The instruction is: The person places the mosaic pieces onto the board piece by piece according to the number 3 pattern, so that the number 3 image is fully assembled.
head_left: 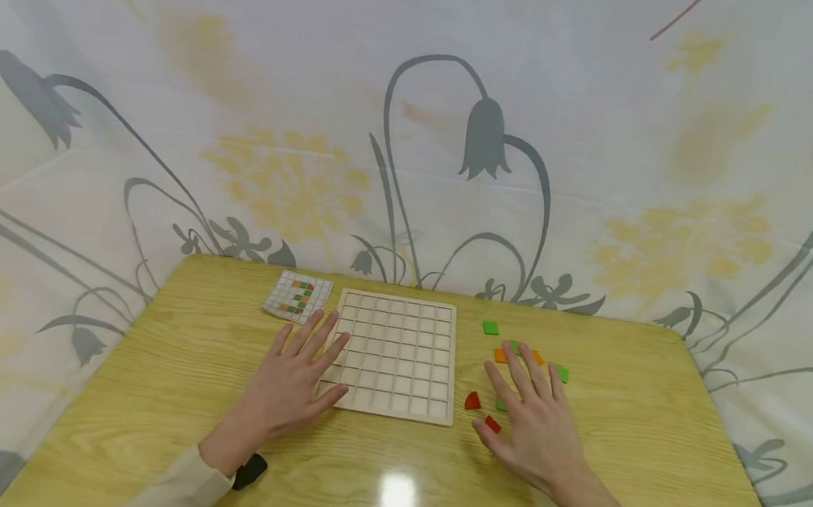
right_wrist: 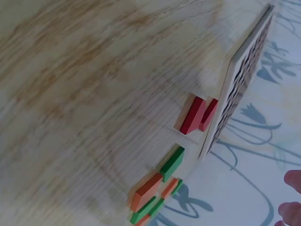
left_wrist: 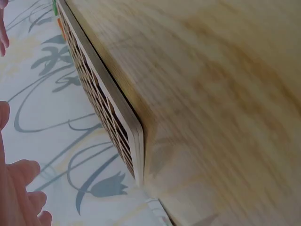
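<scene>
A pale wooden grid board [head_left: 396, 359] with square cells lies in the middle of the table. Over its left edge my left hand [head_left: 291, 381] is held with fingers spread, gripping nothing. To the board's right, my right hand [head_left: 539, 438] spreads its fingers above loose coloured tiles and partly hides them. Among these are a green tile [head_left: 491, 328], an orange tile [head_left: 500, 355] and a red quarter-round tile [head_left: 472, 401]. In the right wrist view, red pieces [right_wrist: 193, 116] lie close to the board, with green and orange ones farther along; that hand's fingertips [right_wrist: 292, 209] appear apart from them.
A paper card [head_left: 297, 296] with a printed grid and a coloured pattern lies behind my left hand, left of the board. The wooden table [head_left: 326, 474] ends at a flower-printed curtain or wall [head_left: 302, 113]. Glare marks the table's near side.
</scene>
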### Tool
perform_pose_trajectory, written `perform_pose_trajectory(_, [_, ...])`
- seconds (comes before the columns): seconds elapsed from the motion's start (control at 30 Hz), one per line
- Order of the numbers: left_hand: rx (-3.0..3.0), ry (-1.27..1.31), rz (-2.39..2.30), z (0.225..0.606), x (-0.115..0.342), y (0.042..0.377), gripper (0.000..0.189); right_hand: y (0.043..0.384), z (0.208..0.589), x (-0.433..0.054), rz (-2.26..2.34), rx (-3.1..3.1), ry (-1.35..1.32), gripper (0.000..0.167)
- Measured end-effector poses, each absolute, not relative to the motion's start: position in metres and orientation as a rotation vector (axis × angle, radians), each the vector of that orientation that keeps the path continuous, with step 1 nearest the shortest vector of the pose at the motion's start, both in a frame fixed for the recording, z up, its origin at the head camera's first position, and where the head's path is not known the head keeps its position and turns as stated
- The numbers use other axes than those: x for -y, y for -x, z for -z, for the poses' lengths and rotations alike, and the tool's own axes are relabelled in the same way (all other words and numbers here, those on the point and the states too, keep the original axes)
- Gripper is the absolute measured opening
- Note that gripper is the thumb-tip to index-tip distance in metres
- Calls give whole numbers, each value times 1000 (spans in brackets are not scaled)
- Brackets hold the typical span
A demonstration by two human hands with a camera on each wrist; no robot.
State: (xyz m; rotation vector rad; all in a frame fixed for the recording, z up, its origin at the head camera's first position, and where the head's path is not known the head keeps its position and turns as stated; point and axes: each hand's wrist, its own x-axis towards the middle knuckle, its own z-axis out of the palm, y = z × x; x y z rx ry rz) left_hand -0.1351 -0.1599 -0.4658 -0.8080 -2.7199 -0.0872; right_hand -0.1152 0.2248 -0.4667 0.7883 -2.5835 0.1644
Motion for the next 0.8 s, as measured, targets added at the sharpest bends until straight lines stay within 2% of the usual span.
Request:
perform_pose_trajectory(0.37, [2678,766,388,475,155,134,65,110,468,-228,-410,2604,-677,66])
perform_pose_trajectory(0.63, [2683,628,826,481,154,137,54,109,471,-230,-656,2656,-504,59])
perform_pose_trajectory(0.8, [2689,469,1226,484,151,141,53,108,477,-232,-868,2625,-457,48])
